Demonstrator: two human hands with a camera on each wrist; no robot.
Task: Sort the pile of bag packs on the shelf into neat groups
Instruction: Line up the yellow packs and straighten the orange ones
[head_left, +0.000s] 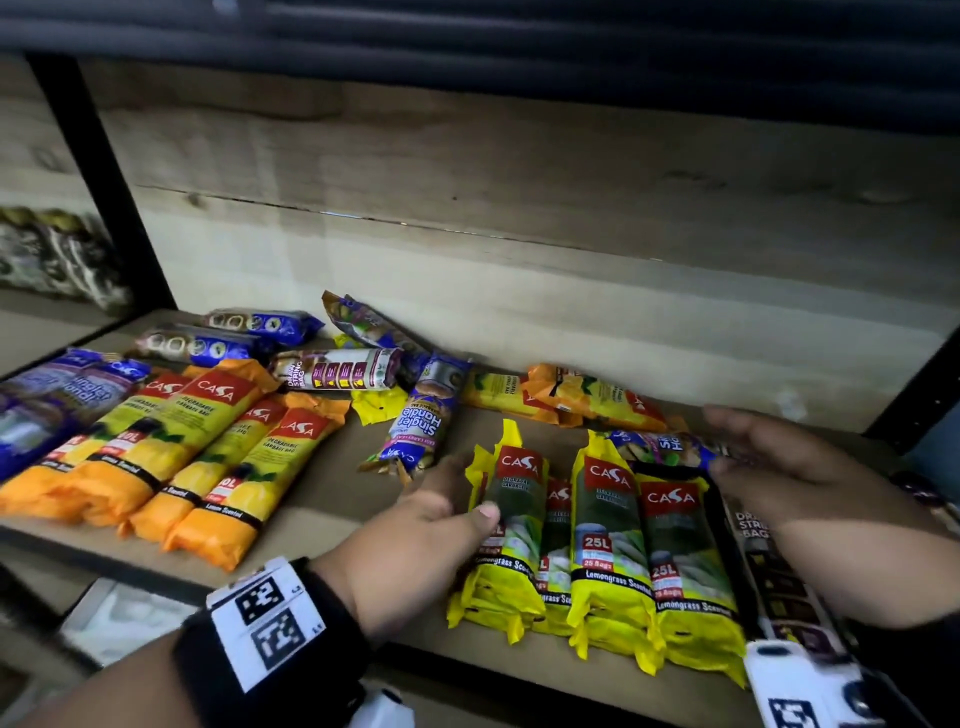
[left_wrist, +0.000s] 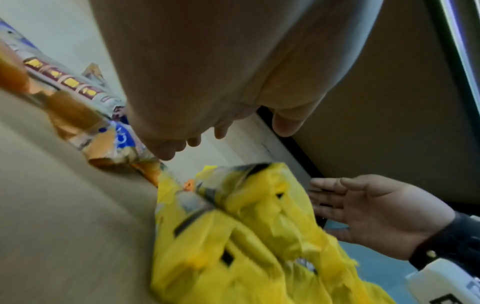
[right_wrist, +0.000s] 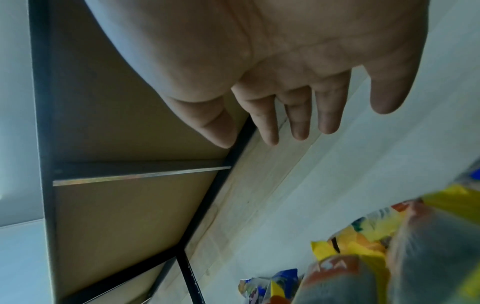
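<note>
While both hands flank the yellow packs (head_left: 602, 545) at five o'clock on the shelf (head_left: 322, 499), the left hand (head_left: 431, 525) rests its thumb on the leftmost pack, fingers (left_wrist: 166, 152) relaxed, grasping nothing. Opposite, the right hand (head_left: 810, 467) hovers with released fingers (right_wrist: 298, 123). Orange packs (head_left: 171, 457) lie grouped at nine o'clock; blue packs (head_left: 415, 415) lie scattered toward twelve.

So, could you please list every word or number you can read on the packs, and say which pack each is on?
"CASA", "25L", "25 Bags", "Lemongrass Scented": yellow packs.
"CASA", "DEGRADABLE GARBAGE BAG", "Lemon Scented": orange packs.
"Singlet Handle": blue pack.
"DRAW STRING BAG": white and purple pack.
Wrist views and other small print: too blurred to read.
</note>
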